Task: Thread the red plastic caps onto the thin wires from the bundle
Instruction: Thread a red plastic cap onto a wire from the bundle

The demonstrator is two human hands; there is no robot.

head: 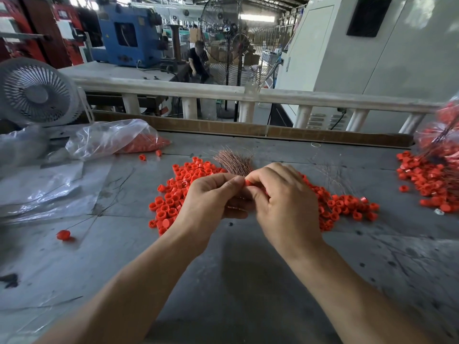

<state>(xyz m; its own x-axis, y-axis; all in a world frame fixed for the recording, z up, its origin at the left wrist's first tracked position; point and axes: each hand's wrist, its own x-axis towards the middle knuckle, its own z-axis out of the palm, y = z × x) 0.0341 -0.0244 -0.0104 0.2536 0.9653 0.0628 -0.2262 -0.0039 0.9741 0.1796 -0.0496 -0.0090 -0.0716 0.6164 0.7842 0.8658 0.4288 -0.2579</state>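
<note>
While the left hand [211,197] grips the wire bundle [233,161], its tips fanning out on the far side, the right hand [283,194] pinches one red cap [248,182] at the fingertips, right against the left thumb. Both hands closed narrow. Loose caps [173,199] lie heaped on the table [236,269] under and around the hands. To thread well, probably isolate one wire, keep the bundle steady, line up the cap hole, push straight. Wire entry itself too small to see.

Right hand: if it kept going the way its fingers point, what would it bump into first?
The right hand points left, so it would likely meet the left hand first; their fingertips already nearly touch around a red cap.
</note>
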